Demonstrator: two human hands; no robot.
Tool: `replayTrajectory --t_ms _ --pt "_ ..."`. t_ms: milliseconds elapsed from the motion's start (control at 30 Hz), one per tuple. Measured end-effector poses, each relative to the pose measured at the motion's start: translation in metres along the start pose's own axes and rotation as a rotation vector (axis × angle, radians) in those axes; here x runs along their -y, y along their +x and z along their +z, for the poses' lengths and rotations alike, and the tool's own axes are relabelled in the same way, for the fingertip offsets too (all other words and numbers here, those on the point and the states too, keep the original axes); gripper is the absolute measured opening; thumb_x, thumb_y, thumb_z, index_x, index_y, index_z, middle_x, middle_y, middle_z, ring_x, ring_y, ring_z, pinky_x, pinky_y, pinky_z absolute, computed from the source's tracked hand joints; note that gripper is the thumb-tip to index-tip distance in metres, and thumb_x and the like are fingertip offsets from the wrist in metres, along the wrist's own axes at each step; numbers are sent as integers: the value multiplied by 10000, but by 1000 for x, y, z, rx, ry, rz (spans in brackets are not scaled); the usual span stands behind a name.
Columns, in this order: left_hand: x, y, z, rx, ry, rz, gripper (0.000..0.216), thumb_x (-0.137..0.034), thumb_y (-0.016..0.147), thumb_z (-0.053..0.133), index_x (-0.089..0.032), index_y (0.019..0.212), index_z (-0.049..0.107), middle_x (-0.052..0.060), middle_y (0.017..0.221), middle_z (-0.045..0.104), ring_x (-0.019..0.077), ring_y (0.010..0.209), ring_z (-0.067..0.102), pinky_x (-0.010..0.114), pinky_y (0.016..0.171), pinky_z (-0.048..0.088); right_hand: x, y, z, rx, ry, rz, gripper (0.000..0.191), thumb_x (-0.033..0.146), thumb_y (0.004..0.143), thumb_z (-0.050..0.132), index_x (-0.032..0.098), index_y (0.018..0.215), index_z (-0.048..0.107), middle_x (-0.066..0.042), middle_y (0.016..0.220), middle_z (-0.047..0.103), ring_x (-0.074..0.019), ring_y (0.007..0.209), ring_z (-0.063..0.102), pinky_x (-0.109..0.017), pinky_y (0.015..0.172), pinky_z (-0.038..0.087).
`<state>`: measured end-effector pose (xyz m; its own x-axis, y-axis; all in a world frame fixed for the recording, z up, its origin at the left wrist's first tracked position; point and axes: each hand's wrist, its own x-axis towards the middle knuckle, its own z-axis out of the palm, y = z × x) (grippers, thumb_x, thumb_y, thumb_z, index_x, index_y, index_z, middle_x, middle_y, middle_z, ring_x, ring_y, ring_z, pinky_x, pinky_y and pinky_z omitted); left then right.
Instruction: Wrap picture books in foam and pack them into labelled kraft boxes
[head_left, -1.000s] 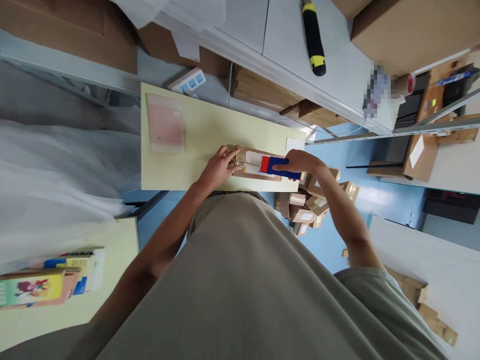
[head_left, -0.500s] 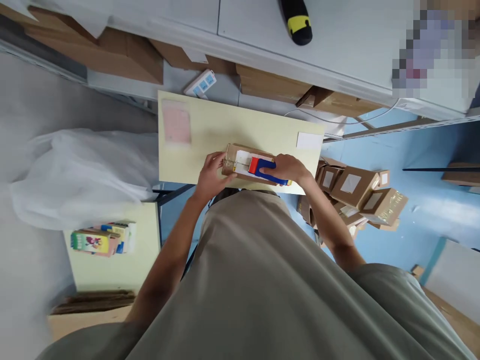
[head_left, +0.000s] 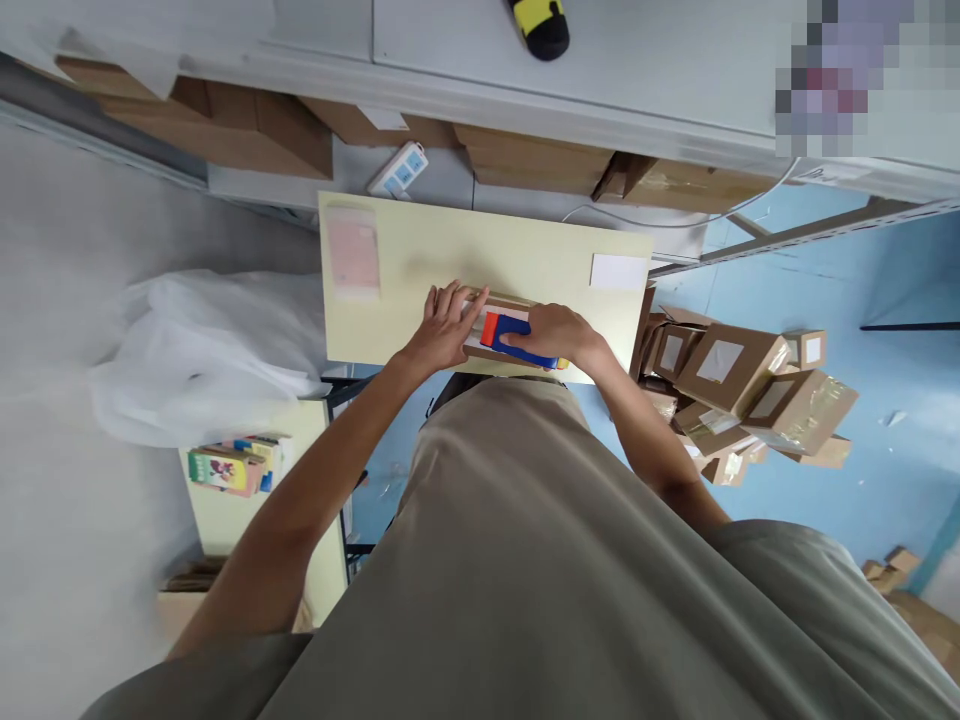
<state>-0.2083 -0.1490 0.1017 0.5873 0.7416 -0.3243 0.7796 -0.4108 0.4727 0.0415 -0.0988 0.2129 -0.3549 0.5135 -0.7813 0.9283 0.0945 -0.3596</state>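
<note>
Counted one box (head_left: pixel 510 300), brown cardboard, oblong, lying on one tabletop (head_left: pixel 442 240), a smooth pale-yellow rectangle. Two hands were at the box: left hand (head_left: pixel 448 330) open, fingers spread over its left end; right hand (head_left: pixel 559 330) gripped one blocky tool (head_left: pixel 506 327), blue body, red end, above the box's top. Left of the box was one flat pink rectangular sheet (head_left: pixel 355 253); right of it, one white rectangular paper (head_left: pixel 619 271). Beyond the box sat one white power strip (head_left: pixel 400 171), long and narrow.
</note>
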Motion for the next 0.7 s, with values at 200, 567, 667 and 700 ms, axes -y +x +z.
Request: replayTrajectory --t_ms 200,567,667,700 --pt "2 -3 1 41 71 35 1315 -213 804 827 -99 1832 15 344 1730 334 563 1672 243 767 1321 226 -32 -23 -4 63 36 -66 550 684 1058 682 153 1134 801 -152 999 836 -265 903 773 -304 736 484" --pt "-9 0 14 -26 -123 9 1206 -436 864 868 -134 1822 200 313 1692 389 535 1647 291 729 1343 226 -127 -91 -19 243 115 111 715 835 1026 595 176 799 756 -116 680 761 -227 644 700 -330 658 478" --pt "-1 -5 6 -39 -135 -32 1215 -483 855 891 -146 1816 230 308 1676 407 537 1647 301 721 1345 249 -142 -97 -21 208 97 130 724 857 1015 585 182 828 769 -115 733 780 -234 672 713 -333 656 474" --pt "1 -7 3 -32 -129 -39 1223 -498 853 900 -148 1817 232 310 1676 406 540 1647 306 718 1344 259 -145 -97 -20 199 95 132 717 846 1021 584 180 834 774 -117 735 779 -235 680 718 -333 661 477"
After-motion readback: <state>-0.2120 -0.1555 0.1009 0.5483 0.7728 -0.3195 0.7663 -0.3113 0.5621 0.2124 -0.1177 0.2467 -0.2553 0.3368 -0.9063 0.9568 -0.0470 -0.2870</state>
